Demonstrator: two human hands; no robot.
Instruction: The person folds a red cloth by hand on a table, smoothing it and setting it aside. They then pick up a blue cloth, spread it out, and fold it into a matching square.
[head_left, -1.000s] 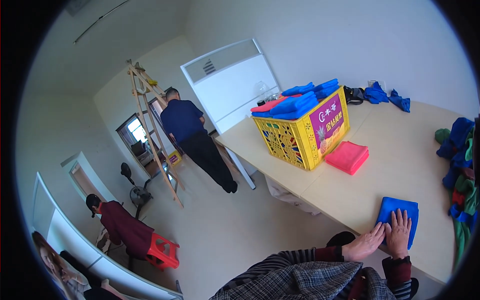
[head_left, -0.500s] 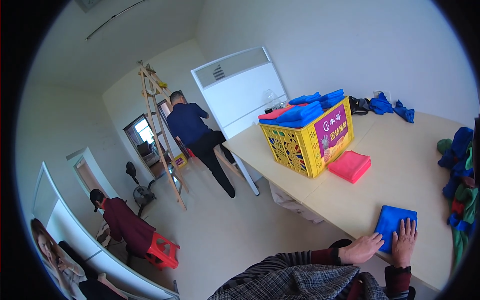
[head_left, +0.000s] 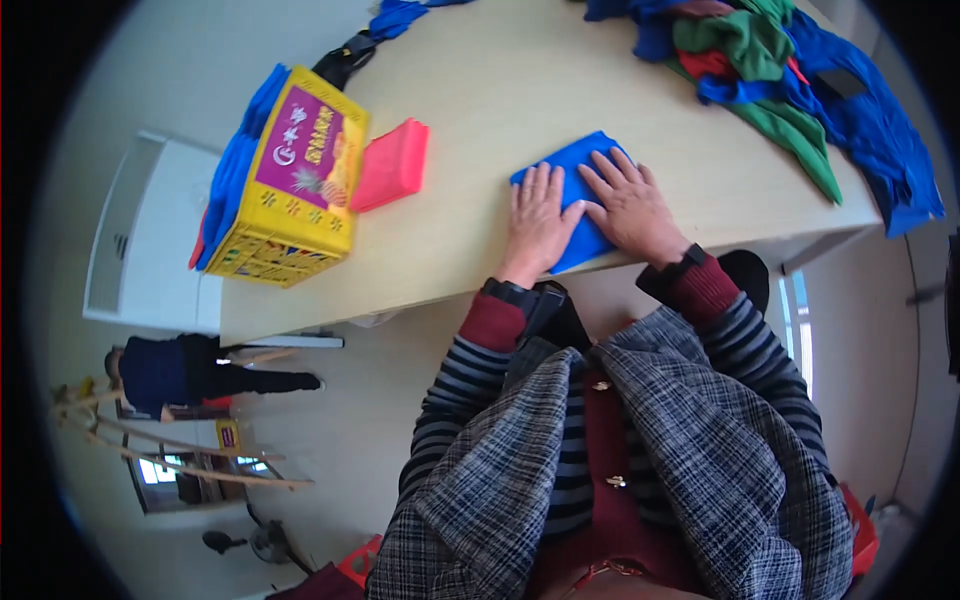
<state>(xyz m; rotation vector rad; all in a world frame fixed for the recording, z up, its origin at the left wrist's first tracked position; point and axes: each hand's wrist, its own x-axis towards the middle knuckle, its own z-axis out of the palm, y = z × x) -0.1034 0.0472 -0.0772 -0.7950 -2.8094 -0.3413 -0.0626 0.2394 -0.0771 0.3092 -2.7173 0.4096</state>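
A folded blue cloth [head_left: 578, 183] lies near the front edge of the pale table [head_left: 470, 110]. My left hand [head_left: 540, 215] rests flat on its left part, fingers stretched out. On its right part lies my right hand [head_left: 632, 208], fingers spread, the thumbs close together. Neither hand grips the cloth. A folded pink cloth [head_left: 395, 165] sits to the left, beside a yellow plastic crate [head_left: 290, 240] with a purple label. Folded blue cloths [head_left: 245, 160] are stacked in the crate's open top.
A tangled heap of blue, green and red cloths [head_left: 745, 50] covers the table's right end, with blue fabric [head_left: 895, 190] hanging over the edge. A black item [head_left: 345, 62] lies behind the crate. Far left, a person [head_left: 160, 375] is beside a wooden ladder [head_left: 190, 465]; a fan [head_left: 265, 540] stands nearby.
My view has swung right and down, so the table and cloth heap now fill more of it. My left hand has moved from the cloth's edge onto it; both hands now press flat.
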